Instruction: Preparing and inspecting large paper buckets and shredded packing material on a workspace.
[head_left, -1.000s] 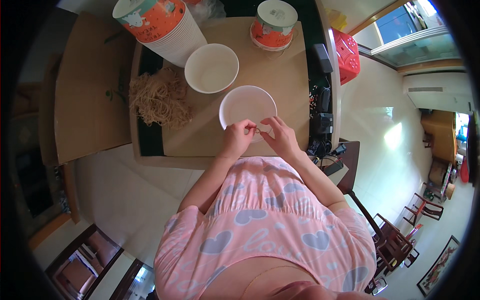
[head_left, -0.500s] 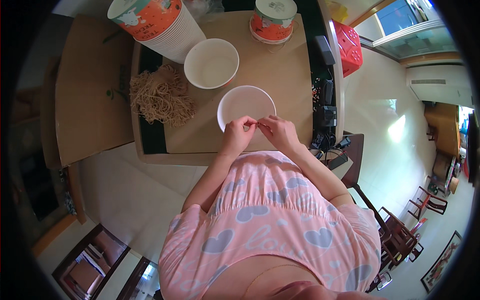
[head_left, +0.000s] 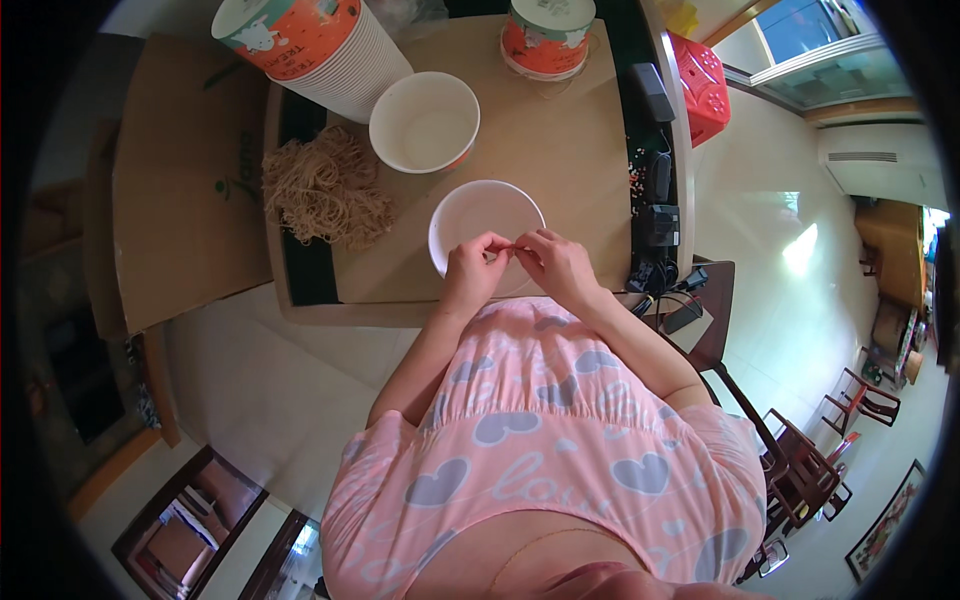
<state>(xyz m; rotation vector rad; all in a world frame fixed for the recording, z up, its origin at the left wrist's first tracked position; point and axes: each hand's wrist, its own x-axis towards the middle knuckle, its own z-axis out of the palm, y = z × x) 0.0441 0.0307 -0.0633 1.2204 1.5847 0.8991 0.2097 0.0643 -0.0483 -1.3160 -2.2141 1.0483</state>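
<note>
A white paper bucket [head_left: 484, 210] stands open-topped at the table's near edge, right in front of me. Over its near rim my left hand [head_left: 475, 267] and my right hand [head_left: 556, 266] meet, thumbs and index fingers pinched with the fingertips almost touching. Something small and dark seems to be between the fingertips, too tiny to name. Just behind stands a second paper bucket [head_left: 424, 122], white inside with a bit of orange outside. A tangled bundle of tan strings [head_left: 328, 190] lies to the left.
A tall leaning stack of orange printed paper buckets [head_left: 335, 60] is at the back left. Farther right stands an orange and green bucket [head_left: 546, 45] with thin string by it. Black power adapters [head_left: 656, 230] and cables line the right edge. A large cardboard box [head_left: 190, 180] is left.
The near bucket has shifted slightly down and to the left beneath my hands. My hands keep almost the same pinched pose.
</note>
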